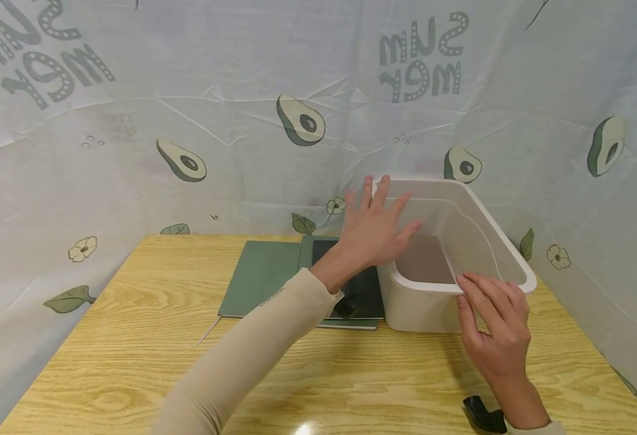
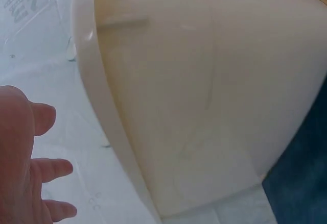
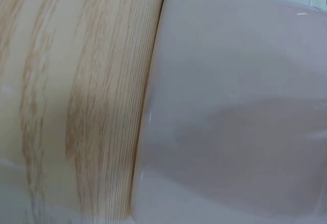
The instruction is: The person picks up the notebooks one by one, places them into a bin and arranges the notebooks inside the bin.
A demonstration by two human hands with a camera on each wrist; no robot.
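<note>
A green folder [image 1: 261,272] is seen lying open on the wooden table [image 1: 133,362], just left of the white plastic bin [image 1: 476,241], with a dark tablet [image 1: 359,290] resting on it and touching the bin's left wall. The left hand [image 1: 375,226] is held with fingers spread and straight at the bin's left rim, nothing being gripped. The bin stands at the table's back right. Its near rim is touched by the fingertips of the right hand [image 1: 495,326], fingers extended, thumb below the rim.
</note>
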